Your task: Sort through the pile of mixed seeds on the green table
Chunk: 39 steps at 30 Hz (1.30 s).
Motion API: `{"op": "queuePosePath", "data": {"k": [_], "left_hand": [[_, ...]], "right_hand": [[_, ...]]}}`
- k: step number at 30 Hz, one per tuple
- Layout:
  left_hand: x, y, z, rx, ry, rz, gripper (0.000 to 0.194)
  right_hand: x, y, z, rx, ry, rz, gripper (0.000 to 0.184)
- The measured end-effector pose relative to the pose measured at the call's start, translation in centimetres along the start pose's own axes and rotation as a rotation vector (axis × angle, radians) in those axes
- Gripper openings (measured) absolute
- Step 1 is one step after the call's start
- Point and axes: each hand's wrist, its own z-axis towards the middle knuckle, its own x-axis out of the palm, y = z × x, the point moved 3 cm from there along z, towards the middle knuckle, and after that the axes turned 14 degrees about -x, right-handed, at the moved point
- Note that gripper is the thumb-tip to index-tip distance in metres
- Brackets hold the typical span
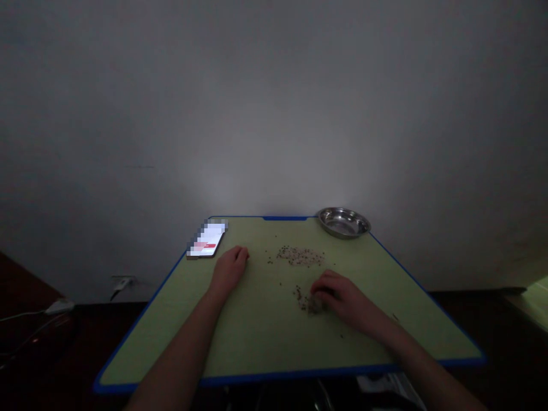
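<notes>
My left hand (231, 264) rests on the green tabletop with its fingers curled in, and nothing shows in it. Farther right, my right hand (336, 291) is low over a small pile of mixed pale and dark grains (302, 298). Its thumb and fingers are bent together at the pile's right edge; whatever lies between the fingertips is too small and dim to make out. Beyond that, a larger spread of pale grains dotted with dark ones (301, 256) lies across the middle of the table, with a few dark bits scattered around it.
A shallow metal bowl (343, 222) stands at the table's far right corner. At the far left lies a phone (209, 240) with a lit screen. The green table (257, 342) has a blue rim and meets a grey wall. A socket with a plug (123, 282) is at left.
</notes>
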Motion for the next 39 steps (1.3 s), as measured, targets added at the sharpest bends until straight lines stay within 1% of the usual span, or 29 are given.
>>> {"op": "queuePosePath", "data": {"k": [3, 6, 11, 14, 17, 20, 22, 24, 26, 33, 36, 39], "left_hand": [[-0.1, 0.0, -0.1, -0.003, 0.0, -0.005, 0.039], [-0.1, -0.1, -0.2, -0.018, 0.001, 0.002, 0.038], [0.0, -0.1, -0.1, -0.019, 0.011, 0.011, 0.038], [0.0, -0.1, 0.0, -0.009, 0.011, 0.014, 0.038], [0.1, -0.1, 0.1, -0.001, 0.013, 0.018, 0.037], [0.1, 0.0, 0.1, -0.011, 0.011, 0.021, 0.038], [0.1, 0.0, 0.1, -0.017, 0.009, 0.027, 0.038], [0.1, -0.1, 0.1, -0.015, 0.008, 0.028, 0.037], [0.1, -0.1, 0.1, -0.007, 0.01, 0.022, 0.037], [0.0, -0.2, 0.0, -0.011, 0.015, 0.017, 0.038], [0.0, -0.2, -0.1, -0.012, 0.012, 0.021, 0.037], [0.0, -0.2, -0.1, 0.003, 0.012, 0.023, 0.036]], "right_hand": [[0.8, 0.3, 1.8, -0.03, -0.042, -0.025, 0.015], [1.1, 0.1, 3.3, -0.048, -0.075, -0.07, 0.015], [1.0, -1.5, 5.3, -0.039, -0.108, -0.123, 0.015], [0.4, -3.0, 6.2, -0.001, -0.155, -0.134, 0.015], [-0.8, -4.0, 6.7, 0.031, -0.198, -0.171, 0.014], [-2.4, -4.4, 6.7, 0.011, -0.256, -0.243, 0.015], [-3.1, -4.2, 6.3, -0.03, -0.279, -0.289, 0.015], [-3.2, -3.9, 5.8, -0.08, -0.259, -0.339, 0.015], [-2.7, -3.3, 5.3, -0.124, -0.204, -0.41, 0.016], [0.2, -0.5, 3.5, -0.301, 0.032, -0.647, 0.019], [0.8, 0.9, 2.3, -0.349, 0.092, -0.646, 0.021], [0.5, 1.9, 1.2, -0.334, 0.145, -0.575, 0.021]]}}
